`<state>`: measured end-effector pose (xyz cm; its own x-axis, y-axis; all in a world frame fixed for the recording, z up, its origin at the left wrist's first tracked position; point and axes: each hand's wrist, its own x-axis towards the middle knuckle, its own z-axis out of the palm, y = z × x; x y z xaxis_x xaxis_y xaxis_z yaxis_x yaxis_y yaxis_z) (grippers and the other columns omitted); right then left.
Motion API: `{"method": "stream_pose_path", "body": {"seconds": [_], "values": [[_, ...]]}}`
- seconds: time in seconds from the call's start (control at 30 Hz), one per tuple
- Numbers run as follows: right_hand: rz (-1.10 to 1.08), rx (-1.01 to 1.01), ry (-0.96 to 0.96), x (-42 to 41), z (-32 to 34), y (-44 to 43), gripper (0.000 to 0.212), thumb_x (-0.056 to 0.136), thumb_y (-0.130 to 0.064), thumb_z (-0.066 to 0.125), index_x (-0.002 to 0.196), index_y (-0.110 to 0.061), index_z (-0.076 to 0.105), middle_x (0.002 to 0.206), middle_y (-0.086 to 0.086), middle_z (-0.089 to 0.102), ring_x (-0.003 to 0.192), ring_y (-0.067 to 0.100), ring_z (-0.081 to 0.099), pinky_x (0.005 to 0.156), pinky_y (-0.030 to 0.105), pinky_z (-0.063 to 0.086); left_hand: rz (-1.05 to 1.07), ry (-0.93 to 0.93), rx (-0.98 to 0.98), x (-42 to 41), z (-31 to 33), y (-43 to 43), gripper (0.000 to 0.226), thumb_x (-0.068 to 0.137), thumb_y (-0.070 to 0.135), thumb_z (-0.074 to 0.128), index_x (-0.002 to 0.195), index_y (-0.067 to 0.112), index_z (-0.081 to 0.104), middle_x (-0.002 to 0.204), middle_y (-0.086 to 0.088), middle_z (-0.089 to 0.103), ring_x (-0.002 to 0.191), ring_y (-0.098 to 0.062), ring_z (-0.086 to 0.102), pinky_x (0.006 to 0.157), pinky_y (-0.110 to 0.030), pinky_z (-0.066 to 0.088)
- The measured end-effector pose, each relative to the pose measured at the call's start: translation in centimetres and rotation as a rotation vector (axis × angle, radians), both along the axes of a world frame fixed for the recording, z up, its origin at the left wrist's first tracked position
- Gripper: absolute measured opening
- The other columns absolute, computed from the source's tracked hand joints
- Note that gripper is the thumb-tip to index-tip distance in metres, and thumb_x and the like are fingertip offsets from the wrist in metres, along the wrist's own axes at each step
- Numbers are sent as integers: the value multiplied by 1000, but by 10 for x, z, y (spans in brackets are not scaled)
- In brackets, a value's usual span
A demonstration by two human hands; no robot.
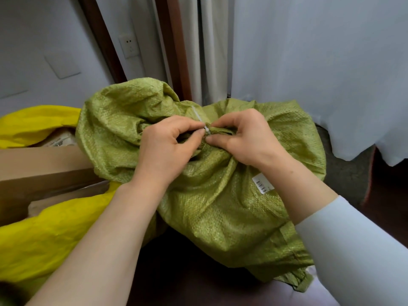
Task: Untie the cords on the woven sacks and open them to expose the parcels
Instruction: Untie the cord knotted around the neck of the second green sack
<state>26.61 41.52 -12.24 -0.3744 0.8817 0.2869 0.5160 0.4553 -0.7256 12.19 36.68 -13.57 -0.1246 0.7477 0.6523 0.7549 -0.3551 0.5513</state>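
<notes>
A green woven sack fills the middle of the view, its neck bunched and bound by a thin white cord. My left hand pinches the white cord at the knot between thumb and forefinger. From the other side, my right hand grips the bunched neck of the sack, fingertips touching the knot. The sack is closed, so its contents are hidden. A small white barcode label is stuck on the sack below my right wrist.
A yellow sack lies open at the left, with a brown cardboard box and a parcel in it. White curtains hang behind. A wall socket is on the back wall.
</notes>
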Motion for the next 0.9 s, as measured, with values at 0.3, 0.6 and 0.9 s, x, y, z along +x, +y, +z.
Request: {"method": "stream_pose_path", "body": {"seconds": [0.3, 0.6, 0.9], "values": [[-10, 56, -73, -2, 4, 0, 31, 76, -27, 74, 105, -17, 72, 108, 1, 70, 106, 18, 61, 93, 38, 47, 27, 85, 7, 1, 1, 0, 19, 77, 22, 69, 92, 12, 75, 88, 12, 63, 82, -7, 65, 80, -25, 52], [5, 175, -118, -8, 7, -5, 23, 77, -25, 72, 100, -19, 74, 97, 0, 72, 95, 19, 63, 86, 36, 50, 52, 60, -44, 0, 4, -2, 21, 78, 23, 65, 89, 9, 75, 86, -3, 71, 81, -16, 68, 78, -36, 55], [46, 158, -55, -5, 3, -3, 24, 73, -23, 75, 97, -18, 75, 86, -5, 69, 88, 14, 63, 84, 39, 51, 57, 110, -67, 1, 9, -4, 18, 78, 21, 63, 92, 14, 72, 92, 8, 62, 91, -16, 62, 84, -29, 49]]}}
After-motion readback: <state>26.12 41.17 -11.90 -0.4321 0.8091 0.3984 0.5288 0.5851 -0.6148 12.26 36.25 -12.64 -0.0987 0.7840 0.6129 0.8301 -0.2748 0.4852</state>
